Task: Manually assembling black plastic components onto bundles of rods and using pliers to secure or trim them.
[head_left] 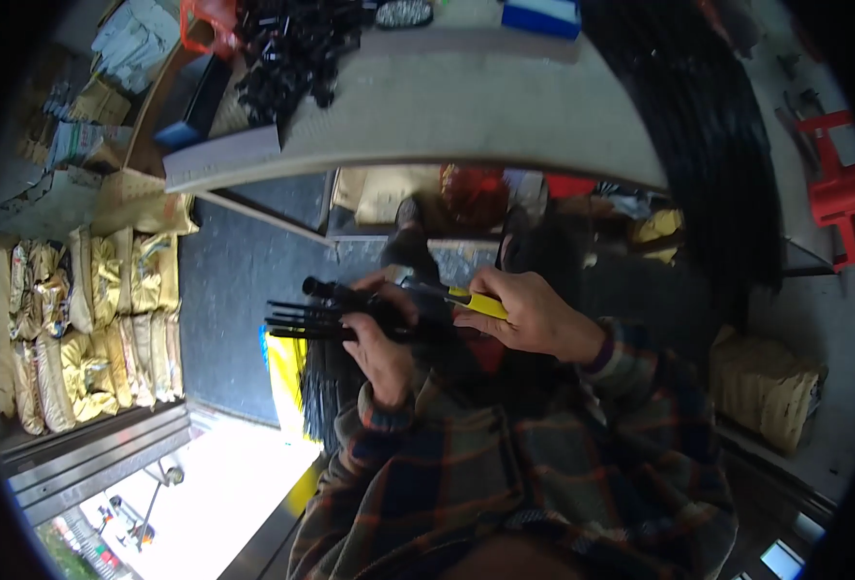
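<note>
My left hand (381,353) is closed around several thin black rods (302,322), whose ends stick out to the left. Just above them is a black part with a round end (321,288), also at that hand; its exact kind is unclear. My right hand (534,314) grips a yellow-handled tool (478,303) that looks like a utility knife. Its narrow front points left toward the fingers of my left hand, where the tip is hard to make out. Both hands are over my lap, short of the table's front edge.
The workbench (505,106) ahead carries a heap of small black parts (297,58) and a blue box (541,17). Long black strips (708,145) drape over its right side. Wrapped packages (94,329) stand at left; a red stool (838,184) is far right.
</note>
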The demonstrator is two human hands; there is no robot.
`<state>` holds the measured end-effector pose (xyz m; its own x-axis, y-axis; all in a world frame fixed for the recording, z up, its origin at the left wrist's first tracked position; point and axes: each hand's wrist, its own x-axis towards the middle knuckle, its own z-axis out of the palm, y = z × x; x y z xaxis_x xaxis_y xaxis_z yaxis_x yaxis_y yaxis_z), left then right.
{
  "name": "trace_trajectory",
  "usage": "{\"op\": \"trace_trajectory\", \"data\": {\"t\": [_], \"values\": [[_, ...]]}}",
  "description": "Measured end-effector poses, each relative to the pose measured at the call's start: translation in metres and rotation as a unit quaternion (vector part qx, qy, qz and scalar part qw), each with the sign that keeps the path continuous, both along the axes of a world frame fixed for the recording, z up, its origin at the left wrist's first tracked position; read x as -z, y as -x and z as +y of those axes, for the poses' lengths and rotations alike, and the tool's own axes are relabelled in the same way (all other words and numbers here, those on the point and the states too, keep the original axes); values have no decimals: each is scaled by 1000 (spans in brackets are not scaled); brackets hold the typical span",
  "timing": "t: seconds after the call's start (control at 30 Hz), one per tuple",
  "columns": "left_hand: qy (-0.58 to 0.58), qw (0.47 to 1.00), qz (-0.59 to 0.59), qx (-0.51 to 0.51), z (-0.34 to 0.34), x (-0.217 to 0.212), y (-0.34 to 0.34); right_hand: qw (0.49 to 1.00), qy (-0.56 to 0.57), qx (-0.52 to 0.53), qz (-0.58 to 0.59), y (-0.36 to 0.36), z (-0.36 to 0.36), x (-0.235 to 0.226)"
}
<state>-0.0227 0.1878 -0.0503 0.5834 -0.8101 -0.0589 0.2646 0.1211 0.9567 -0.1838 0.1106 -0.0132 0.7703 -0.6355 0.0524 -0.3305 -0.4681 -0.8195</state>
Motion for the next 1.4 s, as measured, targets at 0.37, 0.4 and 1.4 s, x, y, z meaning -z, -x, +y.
{"op": "trace_trajectory", "data": {"t": [0.37,0.4,1.4], "values": [[12,984,-112,135,-1,-1,-7,916,258,297,82,-103,-284,-37],[7,982,-109,157,-3,0,-9,859,378,302,166,-114,-294,-37],[63,991,17,113,0,-22,-36,970,23,151,-190,-111,-228,-52]]}}
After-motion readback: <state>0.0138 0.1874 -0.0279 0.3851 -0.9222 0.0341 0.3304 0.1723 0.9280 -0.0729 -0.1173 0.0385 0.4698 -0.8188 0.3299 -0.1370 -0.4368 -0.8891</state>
